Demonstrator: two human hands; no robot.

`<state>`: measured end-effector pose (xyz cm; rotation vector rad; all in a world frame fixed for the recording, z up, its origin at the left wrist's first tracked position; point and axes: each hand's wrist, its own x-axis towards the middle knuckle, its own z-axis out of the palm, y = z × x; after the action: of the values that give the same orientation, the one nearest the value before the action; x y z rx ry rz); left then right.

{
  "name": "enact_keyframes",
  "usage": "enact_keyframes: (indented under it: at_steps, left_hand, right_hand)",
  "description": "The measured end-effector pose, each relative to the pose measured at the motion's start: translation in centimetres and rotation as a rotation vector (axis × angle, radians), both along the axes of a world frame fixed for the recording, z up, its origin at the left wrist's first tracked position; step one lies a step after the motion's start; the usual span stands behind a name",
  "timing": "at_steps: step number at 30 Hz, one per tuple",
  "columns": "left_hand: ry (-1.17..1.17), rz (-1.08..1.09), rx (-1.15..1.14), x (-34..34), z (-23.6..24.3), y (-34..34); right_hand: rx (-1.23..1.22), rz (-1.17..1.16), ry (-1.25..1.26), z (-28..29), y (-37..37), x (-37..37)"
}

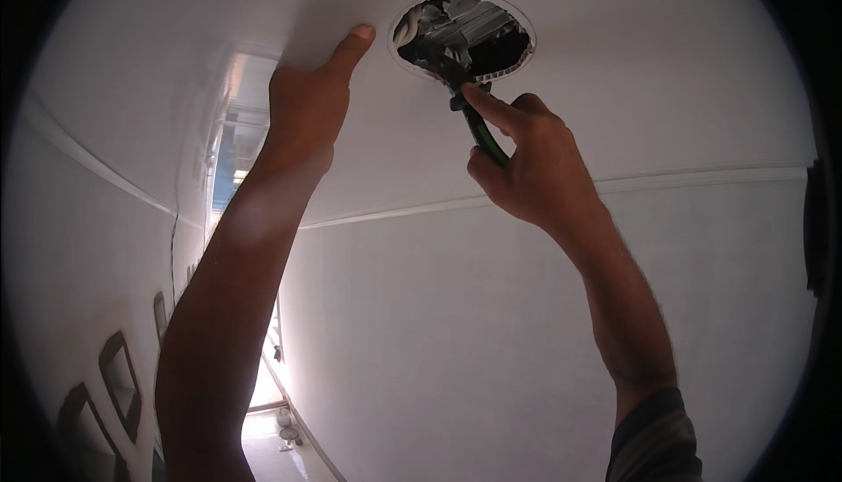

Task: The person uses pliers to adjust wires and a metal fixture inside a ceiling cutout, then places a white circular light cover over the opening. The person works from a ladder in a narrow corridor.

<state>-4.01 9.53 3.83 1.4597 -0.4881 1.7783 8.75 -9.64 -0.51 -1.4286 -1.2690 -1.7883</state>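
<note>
Overhead, a round hole (504, 54) is cut through the white ceiling (631, 70), its edge rough and a thin line drawn around it. Grey metal framing (478, 21) shows inside. My right hand (535, 153) is closed round the black-and-green handles of pliers (478, 122). Their head reaches up into the near left part of the hole; the jaw tips are hard to make out. Left of the hole, my left hand (309, 100) rests against the ceiling, thumb stretched toward the hole and apart from it. Its other fingers are mostly hidden behind the hand.
A white wall (438, 333) with trim (702, 179) along its top stands beyond my arms. Bright openings (237, 162) lie at the left, near a side wall with dark-edged recesses (123, 381). Below, small objects (288, 429) stand on the pale floor.
</note>
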Motion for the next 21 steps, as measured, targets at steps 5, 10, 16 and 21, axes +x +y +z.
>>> enact_keyframes:
  at_steps: [5,10,16,21]
  left_hand:
    - [-0.113,0.0,0.055,0.2,-0.1,0.1]
    - [-0.04,-0.026,0.005,0.0,0.0,-0.3]
    - [0.057,-0.012,-0.04,-0.2,-0.1,0.3]
    - [-0.032,0.039,-0.09,0.1,0.0,0.5]
  right_hand:
    - [0.081,0.104,-0.098,-1.9,-0.8,-1.2]
    - [0.13,0.248,-0.496,-0.4,-0.4,0.0]
    - [-0.006,-0.011,-0.036,-0.4,-0.4,-0.6]
    - [0.089,0.202,-0.312,-2.1,-1.2,-1.0]
